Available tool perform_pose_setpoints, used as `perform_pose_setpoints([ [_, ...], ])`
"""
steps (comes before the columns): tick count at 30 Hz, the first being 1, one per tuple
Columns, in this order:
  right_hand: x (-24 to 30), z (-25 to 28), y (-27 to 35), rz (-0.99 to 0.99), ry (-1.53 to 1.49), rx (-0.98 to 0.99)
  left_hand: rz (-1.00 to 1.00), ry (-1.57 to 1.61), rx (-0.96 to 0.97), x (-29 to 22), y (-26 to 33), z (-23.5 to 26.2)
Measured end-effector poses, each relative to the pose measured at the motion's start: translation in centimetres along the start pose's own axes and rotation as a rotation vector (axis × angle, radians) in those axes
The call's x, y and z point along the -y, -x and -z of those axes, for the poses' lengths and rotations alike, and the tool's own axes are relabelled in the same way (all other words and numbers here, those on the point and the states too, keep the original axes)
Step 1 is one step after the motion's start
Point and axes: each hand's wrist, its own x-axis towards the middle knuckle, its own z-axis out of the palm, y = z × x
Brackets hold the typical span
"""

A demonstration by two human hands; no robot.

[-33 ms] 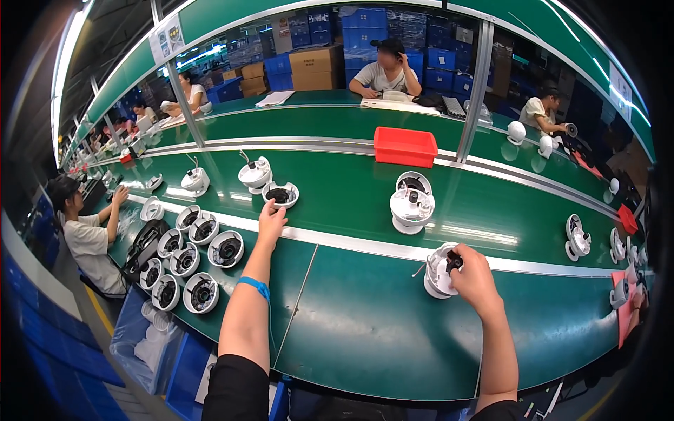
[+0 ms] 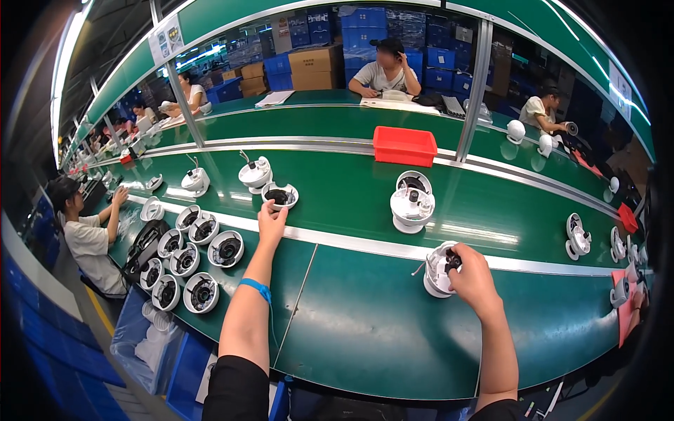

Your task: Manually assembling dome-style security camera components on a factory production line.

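Note:
My left hand (image 2: 271,226) reaches to the belt's near rail. Its fingers are closed on the near rim of a round white camera shell (image 2: 286,203) with black parts inside. To the right, my right hand (image 2: 474,275) pinches a small black part (image 2: 453,262) at the open top of a white dome camera body (image 2: 438,281). That body stands upright on the near table edge, and a short thin wire sticks out at its left. My right fingers partly hide the black part and the body's right side.
Several white shells with black insides (image 2: 227,249) crowd the table at left. On the green belt stand opened dome cameras (image 2: 412,209), (image 2: 255,174). A red bin (image 2: 405,146) sits beyond, near a metal post (image 2: 477,91). Co-workers sit at left and across. A plastic-lined bin (image 2: 144,344) is lower left.

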Motion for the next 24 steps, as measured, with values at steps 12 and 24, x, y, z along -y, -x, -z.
perform_pose_setpoints([
  [12,-1.0,-2.2,0.1,0.169,-0.221,0.18,0.206,0.467,0.245,-9.6,15.9,-9.0],
  [24,0.4,0.9,2.1,0.295,-0.036,0.146,0.699,1.002,0.666,-17.5,26.5,-11.8],
])
